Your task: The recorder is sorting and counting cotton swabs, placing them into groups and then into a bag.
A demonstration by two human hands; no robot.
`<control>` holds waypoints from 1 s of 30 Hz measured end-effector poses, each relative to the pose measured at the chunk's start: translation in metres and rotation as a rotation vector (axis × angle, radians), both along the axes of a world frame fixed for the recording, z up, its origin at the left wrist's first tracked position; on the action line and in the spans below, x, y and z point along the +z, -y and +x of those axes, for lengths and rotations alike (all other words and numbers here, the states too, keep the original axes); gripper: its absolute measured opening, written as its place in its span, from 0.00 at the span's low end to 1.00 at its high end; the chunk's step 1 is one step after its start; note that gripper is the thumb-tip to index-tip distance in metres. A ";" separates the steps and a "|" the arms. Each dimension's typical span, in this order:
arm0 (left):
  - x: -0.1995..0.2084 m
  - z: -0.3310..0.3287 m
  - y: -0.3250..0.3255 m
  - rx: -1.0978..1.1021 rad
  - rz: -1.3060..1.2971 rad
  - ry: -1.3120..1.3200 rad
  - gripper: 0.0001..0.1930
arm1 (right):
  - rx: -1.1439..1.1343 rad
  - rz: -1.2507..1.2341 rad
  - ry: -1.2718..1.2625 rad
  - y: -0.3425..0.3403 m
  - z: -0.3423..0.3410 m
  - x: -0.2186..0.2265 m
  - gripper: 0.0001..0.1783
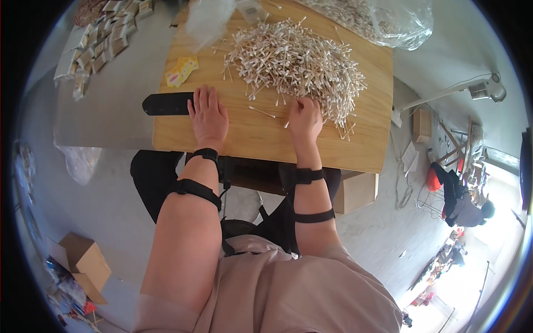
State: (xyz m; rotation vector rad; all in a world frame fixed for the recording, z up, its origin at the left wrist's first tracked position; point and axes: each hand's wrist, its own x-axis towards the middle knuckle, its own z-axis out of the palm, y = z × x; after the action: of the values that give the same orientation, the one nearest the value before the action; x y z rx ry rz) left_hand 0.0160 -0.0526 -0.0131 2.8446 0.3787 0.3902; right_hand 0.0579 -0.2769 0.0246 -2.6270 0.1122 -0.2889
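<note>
A big loose heap of white-tipped cotton swabs [297,61] is spread over the wooden tabletop [252,133]. My right hand [305,121] is at the heap's near edge, fingers curled closed; a white swab tip pokes out beside the thumb, and how many swabs it holds is hidden. One stray swab [262,112] lies between my hands. My left hand [208,119] rests palm down with its fingers stretched out, holding nothing. Its thumb side touches or nearly touches the end of a flat black strip [166,104]. Beyond those fingers lies a yellow-and-white printed packet [182,71].
Clear plastic bags [208,22] lie at the far edge, another bag [402,22] at far right. Small packs [102,47] sit on the grey table [111,111] at left. A white lamp [483,89] extends on the right. A cardboard box [358,191] stands under the table; a person [466,211] sits at far right.
</note>
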 end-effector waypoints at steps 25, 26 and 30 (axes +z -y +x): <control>0.001 0.001 -0.001 0.003 0.018 -0.010 0.20 | 0.177 0.045 0.167 -0.005 0.016 -0.002 0.05; 0.001 0.001 -0.001 0.002 0.014 -0.011 0.20 | 0.177 0.046 0.167 -0.007 0.018 -0.002 0.05; 0.003 0.001 -0.001 0.003 -0.010 -0.023 0.20 | 0.142 -0.080 -0.009 -0.013 0.024 0.003 0.06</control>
State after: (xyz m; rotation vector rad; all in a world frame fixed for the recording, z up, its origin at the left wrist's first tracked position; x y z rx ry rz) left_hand 0.0168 -0.0521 -0.0104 2.8414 0.3886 0.3552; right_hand 0.0820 -0.2639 0.0271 -2.6991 -0.0850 -0.2372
